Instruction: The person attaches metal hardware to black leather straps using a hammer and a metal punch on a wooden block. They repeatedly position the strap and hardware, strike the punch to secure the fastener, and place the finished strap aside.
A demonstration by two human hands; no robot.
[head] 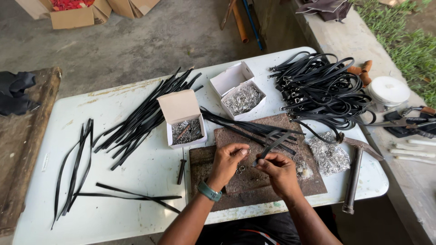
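Left hand (229, 159): fingers pinch a small metal ring (245, 151) over the rusty plate (254, 179).
Right hand (278, 170): fingers grip a black strap (275, 142).
Desk (136, 181): hammer (355, 172) at right.

Likely an open-air craft workshop: hammer (355, 174), black straps (141, 120) and boxed metal fittings (243, 98) on a worn table (113, 213).

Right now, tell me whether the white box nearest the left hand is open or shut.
Open: the white box has its lid flap standing up, and small metal parts show inside.
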